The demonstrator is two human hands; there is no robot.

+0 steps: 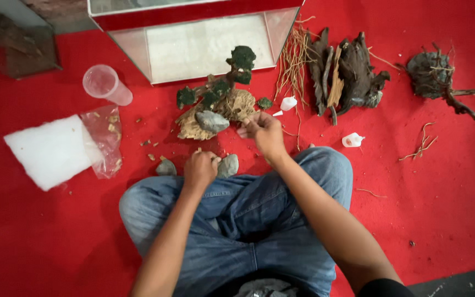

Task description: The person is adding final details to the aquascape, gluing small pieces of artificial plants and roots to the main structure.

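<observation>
1. Red carpet covers floor; we sit cross-legged on it.
2. Our left hand: fingers curled shut, resting betw. two grey stones.
3. Our right hand: fingertips pinched at edge of mossy wood-and-rock piece.
4. Beyond: glass tank; driftwood to the right.

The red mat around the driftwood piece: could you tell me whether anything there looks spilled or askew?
Yes: small wood crumbs lie scattered on the red mat, and the clear plastic cup lies tipped on its side near the glass tank.
</observation>
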